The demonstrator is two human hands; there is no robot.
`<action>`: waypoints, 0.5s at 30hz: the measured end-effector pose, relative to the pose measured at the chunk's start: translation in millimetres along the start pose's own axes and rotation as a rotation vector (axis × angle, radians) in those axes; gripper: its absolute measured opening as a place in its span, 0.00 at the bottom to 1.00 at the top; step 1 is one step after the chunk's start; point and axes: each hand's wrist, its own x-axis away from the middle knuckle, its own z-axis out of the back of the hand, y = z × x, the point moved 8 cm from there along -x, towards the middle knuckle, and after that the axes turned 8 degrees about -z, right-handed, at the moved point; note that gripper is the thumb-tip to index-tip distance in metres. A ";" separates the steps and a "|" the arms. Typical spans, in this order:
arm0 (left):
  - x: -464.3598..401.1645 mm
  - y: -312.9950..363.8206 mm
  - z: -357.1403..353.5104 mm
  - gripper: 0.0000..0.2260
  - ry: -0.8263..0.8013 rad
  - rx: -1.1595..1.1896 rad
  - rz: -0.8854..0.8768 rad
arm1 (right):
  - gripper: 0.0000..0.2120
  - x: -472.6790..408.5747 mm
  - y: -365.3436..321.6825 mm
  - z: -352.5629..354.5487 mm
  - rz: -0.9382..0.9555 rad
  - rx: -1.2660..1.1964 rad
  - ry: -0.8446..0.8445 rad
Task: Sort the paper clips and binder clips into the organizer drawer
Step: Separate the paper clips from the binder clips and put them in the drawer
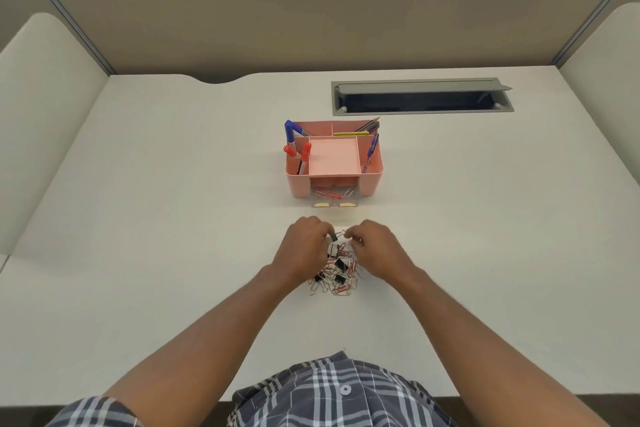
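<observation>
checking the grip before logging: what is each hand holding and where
The left hand pinches a small black binder clip at its body; the right hand pinches a thin wire paper clip by one end.

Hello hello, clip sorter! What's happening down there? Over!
Left hand pinching binder clip; right hand pinching paper clip. Clip pile on desk. Drawer open, path clear.

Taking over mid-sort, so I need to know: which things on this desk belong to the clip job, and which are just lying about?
In the job:
pile of clips
binder clip pinched by left hand
right hand at the pile
open drawer of the pink organizer

Lying about:
markers
blue pen
pencils
cable hatch
</observation>
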 end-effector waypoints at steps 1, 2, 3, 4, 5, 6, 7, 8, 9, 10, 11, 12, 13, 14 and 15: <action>1.1 -1.3 -6.5 0.09 -0.058 -0.014 0.018 | 0.11 2.1 4.0 -9.6 -0.014 0.016 -0.043; 2.5 -2.0 -10.4 0.10 -0.098 -0.029 0.030 | 0.11 4.3 5.0 -15.8 -0.016 0.015 -0.064; 3.8 -2.6 -13.3 0.13 -0.127 -0.049 0.042 | 0.10 6.6 4.7 -19.7 -0.012 0.011 -0.072; 4.9 -3.3 -15.8 0.14 -0.150 -0.077 0.055 | 0.11 7.7 3.8 -22.1 -0.009 0.010 -0.073; 5.9 -4.4 -18.5 0.16 -0.171 -0.106 0.064 | 0.12 8.1 2.7 -24.0 -0.009 0.012 -0.073; 6.7 -5.7 -21.6 0.17 -0.192 -0.133 0.067 | 0.14 8.3 1.2 -25.0 -0.012 0.016 -0.075; 7.3 -6.8 -24.4 0.18 -0.207 -0.153 0.067 | 0.14 8.0 -0.5 -25.1 -0.013 0.022 -0.074; 7.6 -7.6 -26.4 0.18 -0.212 -0.166 0.066 | 0.12 7.5 -1.9 -24.7 -0.011 0.028 -0.069; 7.4 -8.4 -27.1 0.17 -0.208 -0.172 0.066 | 0.10 6.7 -3.1 -24.1 -0.005 0.036 -0.062; 7.1 -9.4 -27.0 0.16 -0.200 -0.177 0.065 | 0.08 5.8 -3.9 -23.4 -0.001 0.045 -0.055; 6.6 -10.6 -27.1 0.13 -0.192 -0.182 0.064 | 0.07 5.3 -4.1 -22.6 0.002 0.055 -0.050; 6.5 -11.9 -26.9 0.12 -0.186 -0.185 0.065 | 0.06 4.9 -3.9 -21.6 0.002 0.059 -0.044; 6.7 -13.3 -26.4 0.10 -0.180 -0.181 0.069 | 0.06 4.7 -3.2 -20.4 -0.001 0.060 -0.040; 7.3 -14.4 -25.5 0.09 -0.170 -0.171 0.073 | 0.06 4.3 -1.8 -19.8 -0.005 0.061 -0.039; 7.7 -15.4 -23.8 0.09 -0.155 -0.159 0.076 | 0.06 4.1 -0.4 -19.3 -0.009 0.062 -0.039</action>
